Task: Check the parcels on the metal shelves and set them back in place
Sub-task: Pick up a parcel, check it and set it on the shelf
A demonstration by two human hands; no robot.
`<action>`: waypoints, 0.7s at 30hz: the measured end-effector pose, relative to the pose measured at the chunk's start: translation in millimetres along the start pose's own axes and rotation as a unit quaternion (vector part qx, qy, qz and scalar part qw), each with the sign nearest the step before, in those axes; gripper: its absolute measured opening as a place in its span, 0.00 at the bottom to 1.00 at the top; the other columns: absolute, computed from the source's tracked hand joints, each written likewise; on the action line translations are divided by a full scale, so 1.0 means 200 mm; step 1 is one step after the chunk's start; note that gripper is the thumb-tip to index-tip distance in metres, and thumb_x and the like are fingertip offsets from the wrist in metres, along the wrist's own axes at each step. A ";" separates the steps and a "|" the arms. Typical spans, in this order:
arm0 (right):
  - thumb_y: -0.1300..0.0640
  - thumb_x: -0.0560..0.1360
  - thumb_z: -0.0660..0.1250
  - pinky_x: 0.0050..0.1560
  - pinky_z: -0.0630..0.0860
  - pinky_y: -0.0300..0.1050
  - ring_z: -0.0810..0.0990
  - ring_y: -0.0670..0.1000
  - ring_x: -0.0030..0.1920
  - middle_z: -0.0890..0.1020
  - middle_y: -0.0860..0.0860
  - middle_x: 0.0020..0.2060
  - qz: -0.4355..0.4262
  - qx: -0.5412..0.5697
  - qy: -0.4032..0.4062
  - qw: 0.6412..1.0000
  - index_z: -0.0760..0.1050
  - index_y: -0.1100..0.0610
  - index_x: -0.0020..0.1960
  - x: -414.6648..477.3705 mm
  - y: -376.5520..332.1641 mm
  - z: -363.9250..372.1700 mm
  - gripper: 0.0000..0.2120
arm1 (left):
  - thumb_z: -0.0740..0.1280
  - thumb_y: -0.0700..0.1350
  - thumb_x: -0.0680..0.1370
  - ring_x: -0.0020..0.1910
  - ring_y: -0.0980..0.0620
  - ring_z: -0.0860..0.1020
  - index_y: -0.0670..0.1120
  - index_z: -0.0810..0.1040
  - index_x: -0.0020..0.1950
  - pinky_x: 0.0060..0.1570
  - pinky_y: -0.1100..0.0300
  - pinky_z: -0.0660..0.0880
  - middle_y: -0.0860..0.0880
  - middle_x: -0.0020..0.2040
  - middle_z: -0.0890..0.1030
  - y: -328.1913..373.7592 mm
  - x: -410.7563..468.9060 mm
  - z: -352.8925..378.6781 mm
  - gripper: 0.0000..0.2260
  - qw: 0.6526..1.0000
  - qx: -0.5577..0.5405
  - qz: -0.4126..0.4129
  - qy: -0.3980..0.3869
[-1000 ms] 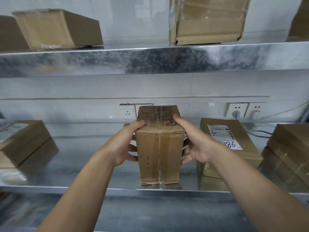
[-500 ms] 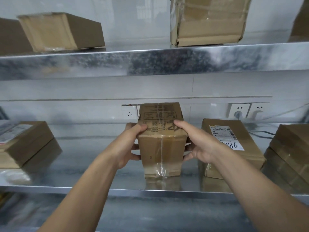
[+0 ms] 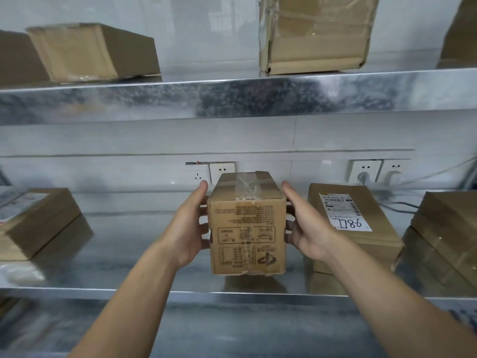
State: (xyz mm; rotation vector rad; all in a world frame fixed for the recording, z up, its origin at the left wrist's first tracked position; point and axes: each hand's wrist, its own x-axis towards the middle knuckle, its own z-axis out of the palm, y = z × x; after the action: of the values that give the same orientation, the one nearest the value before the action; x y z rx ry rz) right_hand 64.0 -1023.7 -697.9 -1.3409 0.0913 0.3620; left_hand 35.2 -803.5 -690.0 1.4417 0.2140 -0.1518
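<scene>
Grip: my left hand (image 3: 187, 228) and right hand (image 3: 307, 226) clasp the box (image 3: 247, 228).
Tip: I'd set it squarely on the shelf (image 3: 124, 254).

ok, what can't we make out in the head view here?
Head view:
- Held parcel: print too small and upside down; far side hidden by the box itself.
- Left hand, right hand: fingertips hidden behind the parcel.
- Top-shelf parcel: cut off by the upper edge.
- Labelled parcel: label's small print unreadable, part hidden behind the right hand.
</scene>
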 end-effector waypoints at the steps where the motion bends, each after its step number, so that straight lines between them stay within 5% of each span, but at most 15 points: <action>1: 0.35 0.79 0.63 0.50 0.76 0.52 0.80 0.54 0.57 0.83 0.54 0.55 -0.002 -0.003 0.001 1.000 0.76 0.52 0.66 0.01 0.01 0.00 0.25 | 0.57 0.68 0.80 0.42 0.47 0.78 0.46 0.79 0.57 0.39 0.54 0.75 0.49 0.43 0.80 -0.01 0.00 0.01 0.28 1.000 0.004 -0.004 0.002; 4: 0.40 0.80 0.65 0.49 0.76 0.53 0.79 0.54 0.57 0.82 0.53 0.53 0.003 0.000 0.009 1.000 0.77 0.52 0.63 0.02 0.04 0.01 0.19 | 0.62 0.67 0.78 0.53 0.44 0.80 0.51 0.83 0.61 0.46 0.49 0.77 0.45 0.55 0.83 -0.05 0.01 0.02 0.24 1.000 -0.007 -0.019 0.011; 6: 0.44 0.81 0.66 0.47 0.75 0.52 0.79 0.53 0.52 0.82 0.51 0.44 0.018 0.003 0.007 1.000 0.79 0.52 0.55 0.03 0.06 -0.01 0.12 | 0.67 0.63 0.75 0.54 0.43 0.79 0.49 0.81 0.59 0.49 0.47 0.74 0.43 0.54 0.82 -0.08 0.02 0.03 0.21 0.999 -0.012 -0.025 0.017; 9: 0.49 0.80 0.65 0.46 0.74 0.50 0.78 0.50 0.44 0.82 0.48 0.33 0.042 -0.007 0.007 0.999 0.78 0.52 0.48 0.04 0.10 -0.02 0.08 | 0.71 0.57 0.64 0.51 0.43 0.76 0.41 0.77 0.65 0.45 0.50 0.70 0.41 0.53 0.80 -0.13 0.04 0.04 0.33 0.999 -0.025 -0.035 0.018; 11: 0.48 0.80 0.68 0.59 0.75 0.52 0.81 0.50 0.51 0.87 0.47 0.40 0.039 -0.033 0.000 0.999 0.80 0.51 0.54 0.05 0.13 -0.01 0.08 | 0.72 0.55 0.61 0.50 0.43 0.76 0.40 0.73 0.69 0.47 0.48 0.69 0.41 0.54 0.80 -0.15 0.05 0.05 0.38 0.998 -0.042 -0.034 0.019; 14: 0.47 0.78 0.72 0.74 0.67 0.62 0.82 0.53 0.61 0.88 0.47 0.51 0.029 -0.050 0.002 0.998 0.80 0.46 0.61 0.07 0.17 0.00 0.12 | 0.70 0.49 0.75 0.45 0.44 0.79 0.43 0.73 0.64 0.47 0.50 0.71 0.42 0.50 0.82 -0.19 0.05 0.08 0.20 0.998 -0.041 -0.026 0.031; 16: 0.51 0.79 0.71 0.72 0.71 0.61 0.84 0.54 0.59 0.88 0.48 0.51 0.021 -0.046 0.003 0.999 0.79 0.46 0.61 0.08 0.19 0.00 0.11 | 0.65 0.43 0.81 0.43 0.46 0.80 0.44 0.72 0.61 0.44 0.53 0.74 0.43 0.49 0.82 -0.23 0.06 0.09 0.10 0.998 -0.039 -0.034 0.035; 21: 0.56 0.80 0.70 0.60 0.80 0.52 0.85 0.53 0.55 0.88 0.52 0.52 0.003 -0.043 0.008 0.999 0.79 0.49 0.63 0.10 0.23 0.02 0.12 | 0.63 0.38 0.81 0.43 0.47 0.80 0.43 0.72 0.61 0.41 0.54 0.76 0.43 0.49 0.81 -0.28 0.08 0.08 0.08 0.997 -0.063 -0.028 0.040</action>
State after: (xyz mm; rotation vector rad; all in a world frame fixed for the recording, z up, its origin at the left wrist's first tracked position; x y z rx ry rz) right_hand 68.7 -1008.1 -745.4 -1.4289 0.0945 0.3631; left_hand 39.6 -825.5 -745.4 1.3179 0.3250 -0.1234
